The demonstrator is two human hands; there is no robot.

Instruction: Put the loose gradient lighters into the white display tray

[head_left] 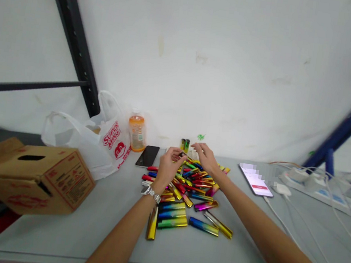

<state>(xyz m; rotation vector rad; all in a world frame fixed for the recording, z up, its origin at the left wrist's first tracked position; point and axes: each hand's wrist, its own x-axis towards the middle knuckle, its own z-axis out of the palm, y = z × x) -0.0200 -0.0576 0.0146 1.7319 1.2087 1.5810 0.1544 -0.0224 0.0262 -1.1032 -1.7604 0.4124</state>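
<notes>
A heap of shiny, many-coloured lighters [199, 179] lies on the grey table. Above the heap's left side, my left hand [170, 162] is closed, its fingertips pinching a lighter [183, 154] of which only a dark end shows. My right hand [206, 157] reaches over the back of the heap with its fingers stretched out and apart, holding nothing that I can see. Just beyond the hands, by the wall, a couple of lighters [185, 145] stand upright. Closer to me, blue-and-yellow lighters [172, 209] lie side by side, with a golden lighter [152, 224] beside them.
On the left are an opened cardboard box [67, 177], a white plastic bag [112, 140] and an orange-capped bottle [137, 132]. A dark phone [147, 156] lies behind the heap's left side. At right, a lit phone [255, 179] is on a cable near power strips [327, 190].
</notes>
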